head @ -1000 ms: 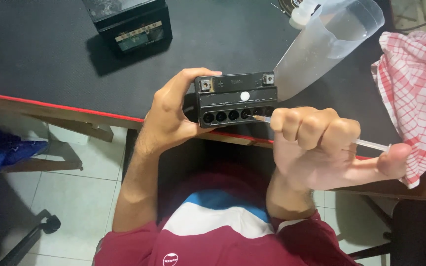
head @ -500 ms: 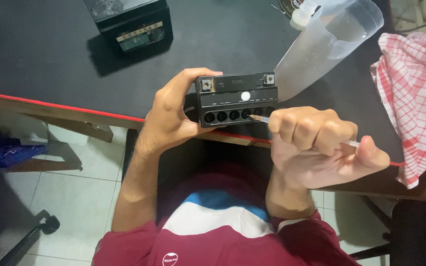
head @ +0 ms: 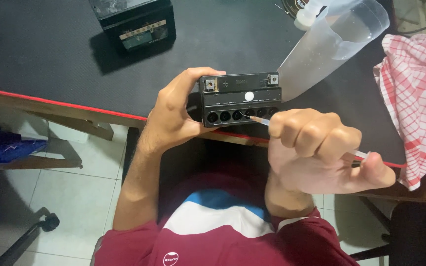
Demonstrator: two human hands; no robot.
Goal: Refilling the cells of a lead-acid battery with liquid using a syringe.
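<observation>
A: Head view. What does the left hand (head: 176, 116) have?

B: It is closed round the left end of a small black battery (head: 240, 98), thumb on top, fingers hidden underneath. The battery sits at the near edge of the dark worktop (head: 50, 64), tipped so a row of round fill holes faces the camera.

A: And the right hand (head: 321, 150)?

B: Curled into a fist round a thin clear syringe (head: 260, 119). Only its tip shows at the front, poking out beside the index finger and meeting one of the middle holes. The barrel is buried in the fist. A short clear bit comes out again by the thumb; I cannot tell how far the plunger is in.

A: Any liquid in it?

B: Too small and clear to say.

A: What else?

B: A clear plastic jug (head: 334, 39) lies tilted behind the battery, its top cut off by the frame. A red-checked cloth (head: 412, 93) hangs at the right edge, partly out of view. A second black box (head: 136, 22) stands at the far side, top cropped. Below, the person's maroon shirt (head: 223, 236) hides the lap.
</observation>
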